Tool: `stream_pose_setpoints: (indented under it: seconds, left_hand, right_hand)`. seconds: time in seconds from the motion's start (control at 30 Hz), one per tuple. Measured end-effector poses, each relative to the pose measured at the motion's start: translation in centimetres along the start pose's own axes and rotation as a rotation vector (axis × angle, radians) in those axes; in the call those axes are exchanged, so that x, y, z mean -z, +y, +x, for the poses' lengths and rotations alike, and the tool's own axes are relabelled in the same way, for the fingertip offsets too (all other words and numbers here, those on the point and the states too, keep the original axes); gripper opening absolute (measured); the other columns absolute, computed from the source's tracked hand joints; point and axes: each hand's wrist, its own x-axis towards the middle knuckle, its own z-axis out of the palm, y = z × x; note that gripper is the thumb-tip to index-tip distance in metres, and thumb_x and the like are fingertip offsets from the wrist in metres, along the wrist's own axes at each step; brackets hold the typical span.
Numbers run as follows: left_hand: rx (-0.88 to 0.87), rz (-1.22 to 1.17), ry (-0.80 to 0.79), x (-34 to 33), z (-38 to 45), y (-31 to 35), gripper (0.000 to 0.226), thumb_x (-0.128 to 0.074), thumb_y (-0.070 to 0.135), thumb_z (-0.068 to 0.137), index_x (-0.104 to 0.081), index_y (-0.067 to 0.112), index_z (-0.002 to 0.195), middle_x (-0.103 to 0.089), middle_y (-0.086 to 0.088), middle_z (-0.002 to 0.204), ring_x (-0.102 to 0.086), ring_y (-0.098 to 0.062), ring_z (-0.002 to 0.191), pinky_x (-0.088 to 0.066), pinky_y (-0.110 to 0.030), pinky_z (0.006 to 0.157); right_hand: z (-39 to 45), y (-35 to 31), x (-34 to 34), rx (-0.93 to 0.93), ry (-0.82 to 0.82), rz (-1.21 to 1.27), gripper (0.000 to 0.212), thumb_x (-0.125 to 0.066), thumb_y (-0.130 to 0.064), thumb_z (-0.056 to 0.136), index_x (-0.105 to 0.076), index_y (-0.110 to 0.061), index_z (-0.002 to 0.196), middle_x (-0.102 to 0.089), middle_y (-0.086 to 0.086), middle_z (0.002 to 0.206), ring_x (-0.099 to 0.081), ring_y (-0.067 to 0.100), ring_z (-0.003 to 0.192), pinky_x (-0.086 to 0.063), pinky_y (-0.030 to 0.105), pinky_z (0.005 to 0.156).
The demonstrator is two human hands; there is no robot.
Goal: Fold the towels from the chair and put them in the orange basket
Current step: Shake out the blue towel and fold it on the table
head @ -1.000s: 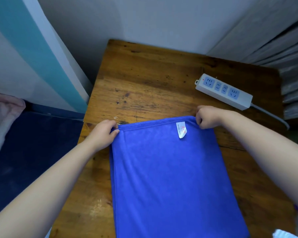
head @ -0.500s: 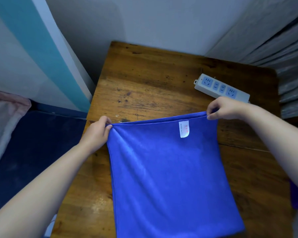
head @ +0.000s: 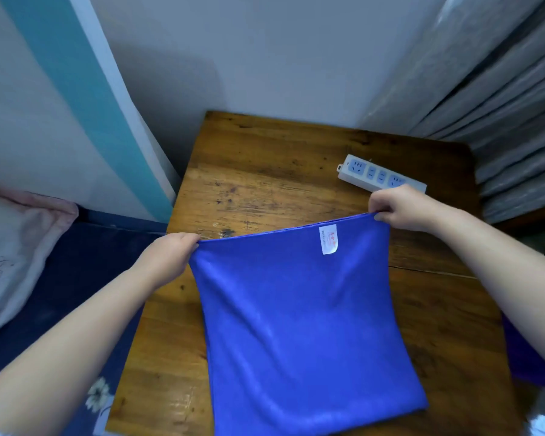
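A blue towel point(head: 296, 325) with a small white label near its top edge hangs stretched above the wooden table point(head: 265, 171). My left hand point(head: 170, 256) pinches its top left corner. My right hand point(head: 400, 209) pinches the top right corner, a little higher and farther back. The towel's lower edge lies on the table near me. Neither the orange basket nor the chair is in view.
A white power strip point(head: 375, 176) lies at the table's back right, just beyond my right hand. A purple cloth point(head: 526, 360) shows past the table's right edge. Left of the table are a dark blue bed cover point(head: 76, 278) and a pale pillow point(head: 10, 247).
Both hands have lifted the towel's top edge off the table and pulled it taut. The right hand has moved up and to the right, toward the power strip.
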Motion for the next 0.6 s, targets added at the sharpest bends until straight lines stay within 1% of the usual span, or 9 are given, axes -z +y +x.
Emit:
stream_pose_setpoints:
  seconds: [0.1, 0.2, 0.27, 0.33, 0.37, 0.43, 0.47, 0.53, 0.6]
  left_hand:
    - [0.06, 0.025, -0.077, 2.5, 0.1, 0.8, 0.026, -0.036, 0.018, 0.099, -0.057, 0.006, 0.109, -0.062, -0.01, 0.111, -0.056, -0.028, 0.104, -0.043, -0.035, 0.083]
    - [0.087, -0.111, 0.012, 4.9, -0.1, 1.2, 0.021, -0.043, 0.016, 0.096, -0.061, 0.006, 0.103, -0.065, -0.01, 0.103, -0.058, -0.027, 0.096, -0.044, -0.032, 0.08]
    - [0.096, -0.344, 0.117, 7.0, -0.5, 1.7, 0.016, -0.048, 0.007, 0.093, -0.064, 0.005, 0.095, -0.063, -0.008, 0.088, -0.058, -0.02, 0.079, -0.044, -0.028, 0.073]
    - [0.06, -0.549, 0.259, 9.4, -1.0, 1.9, 0.017, -0.05, -0.002, 0.09, -0.065, 0.005, 0.088, -0.064, 0.002, 0.072, -0.057, -0.003, 0.065, -0.045, -0.025, 0.073]
    - [0.043, -0.617, 0.321, 10.6, -1.4, 1.8, 0.021, -0.05, -0.006, 0.089, -0.065, 0.009, 0.082, -0.064, 0.013, 0.063, -0.058, 0.004, 0.061, -0.046, -0.019, 0.072]
    - [0.005, -0.663, 0.417, 12.9, -2.2, 2.0, 0.033, -0.052, -0.01, 0.087, -0.061, 0.018, 0.072, -0.064, 0.025, 0.055, -0.056, 0.016, 0.057, -0.042, -0.002, 0.065]
    - [-0.008, -0.644, 0.464, 13.8, -2.4, 2.2, 0.034, -0.053, -0.011, 0.086, -0.062, 0.019, 0.071, -0.063, 0.027, 0.055, -0.054, 0.019, 0.057, -0.04, 0.001, 0.063]
    - [-0.017, -0.556, 0.63, 15.2, -3.0, 3.0, 0.021, -0.055, -0.012, 0.085, -0.068, 0.004, 0.08, -0.064, 0.016, 0.064, -0.053, 0.021, 0.059, -0.037, 0.004, 0.062]
    - [-0.021, -0.483, 0.858, 15.8, -3.5, 3.8, 0.014, -0.055, -0.01, 0.085, -0.067, -0.008, 0.091, -0.065, -0.011, 0.079, -0.059, 0.007, 0.065, -0.035, 0.004, 0.063]
  right_hand:
    - [-1.0, -0.5, 1.3, -0.023, 0.006, -0.105, 0.03, -0.053, -0.008, 0.09, -0.058, -0.015, 0.119, -0.061, 0.004, 0.118, -0.055, 0.02, 0.111, -0.045, 0.028, 0.088]
    - [-1.9, -0.8, 2.5, -0.026, 0.044, -0.26, 0.027, -0.05, -0.012, 0.091, -0.065, -0.016, 0.113, -0.062, 0.005, 0.119, -0.055, 0.021, 0.111, -0.048, 0.033, 0.091]
    - [-3.1, -1.1, 4.1, -0.039, 0.138, -0.319, 0.026, -0.049, -0.012, 0.09, -0.066, -0.016, 0.11, -0.063, 0.008, 0.117, -0.056, 0.024, 0.108, -0.05, 0.034, 0.086]
    - [-4.3, -1.2, 6.3, 0.014, 0.315, -0.317, 0.026, -0.047, -0.009, 0.089, -0.067, -0.01, 0.106, -0.065, 0.011, 0.111, -0.058, 0.028, 0.104, -0.048, 0.034, 0.083]
    - [-5.0, -1.3, 7.4, 0.054, 0.436, -0.277, 0.027, -0.045, -0.008, 0.088, -0.069, -0.005, 0.1, -0.067, 0.015, 0.103, -0.059, 0.032, 0.1, -0.047, 0.034, 0.081]
    - [-6.6, -1.8, 9.6, 0.197, 0.725, -0.186, 0.035, -0.038, -0.011, 0.078, -0.07, 0.002, 0.079, -0.069, 0.021, 0.079, -0.063, 0.038, 0.079, -0.048, 0.032, 0.07]
    - [-7.1, -1.9, 10.5, 0.261, 0.849, -0.179, 0.038, -0.035, -0.014, 0.072, -0.069, 0.003, 0.069, -0.067, 0.021, 0.065, -0.063, 0.037, 0.065, -0.047, 0.029, 0.062]
    - [-8.6, -2.1, 11.4, 0.298, 1.023, -0.18, 0.036, -0.034, -0.013, 0.069, -0.066, 0.002, 0.061, -0.063, 0.019, 0.054, -0.06, 0.035, 0.055, -0.044, 0.026, 0.056]
    - [-9.7, -2.5, 11.5, 0.247, 1.113, -0.139, 0.034, -0.035, -0.01, 0.072, -0.065, 0.004, 0.065, -0.064, 0.02, 0.058, -0.059, 0.037, 0.061, -0.043, 0.03, 0.06]
